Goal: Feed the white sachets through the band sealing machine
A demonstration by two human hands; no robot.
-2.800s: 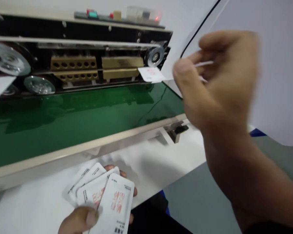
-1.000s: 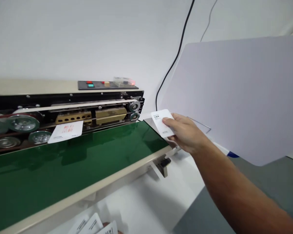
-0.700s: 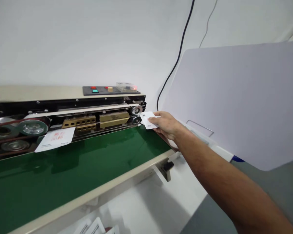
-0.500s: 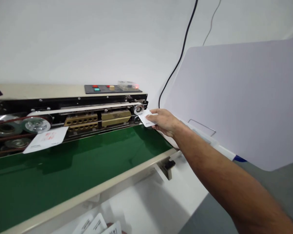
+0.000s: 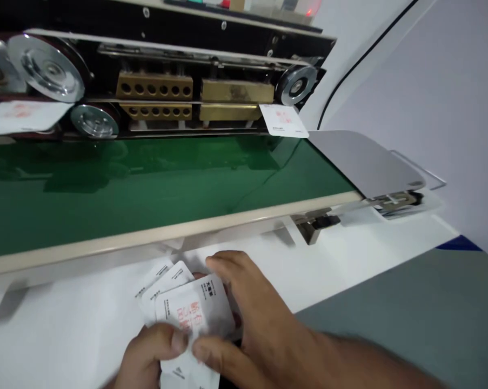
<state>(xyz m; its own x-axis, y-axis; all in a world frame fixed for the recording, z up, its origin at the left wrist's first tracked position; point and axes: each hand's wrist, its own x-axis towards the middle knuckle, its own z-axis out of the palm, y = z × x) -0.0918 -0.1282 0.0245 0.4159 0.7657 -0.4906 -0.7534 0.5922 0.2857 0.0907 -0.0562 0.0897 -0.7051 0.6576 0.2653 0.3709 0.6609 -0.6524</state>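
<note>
Back from the far end of the sealer, the right hand (image 5: 254, 319) now sits low in the view beside the left hand (image 5: 150, 356), and both close on a small stack of white sachets (image 5: 195, 316) just in front of the machine. Their grip is narrow and holding: the left thumb presses on the front sachet, while the right fingers wrap over its top and side. Fingers hide the lower part of the stack, and the frame cuts it off. Red characters are printed on the front sachet, too soft to read.

Below the hands lies a smooth, matte white surface (image 5: 65, 335), with a grey floor (image 5: 389, 308) beyond its edge and a blue patch (image 5: 458, 246) at the corner. Behind it stands a band sealer (image 5: 211, 56) with a glossy green conveyor belt (image 5: 146, 183), edged by a cream rail (image 5: 166, 231). One sachet (image 5: 283, 120) stands at the belt's right end, just below a steel pulley (image 5: 296, 85) and well apart from both hands. Another sachet (image 5: 22, 116) lies further left, cut off by the frame edge. Brass blocks (image 5: 154, 86) with round holes line the machine's open front, and its control panel (image 5: 244, 2) is cropped at the top. To the right, a grey plate (image 5: 361, 162) slopes below a pale lilac board (image 5: 442, 102), and a black cable (image 5: 361, 72) runs up behind.
</note>
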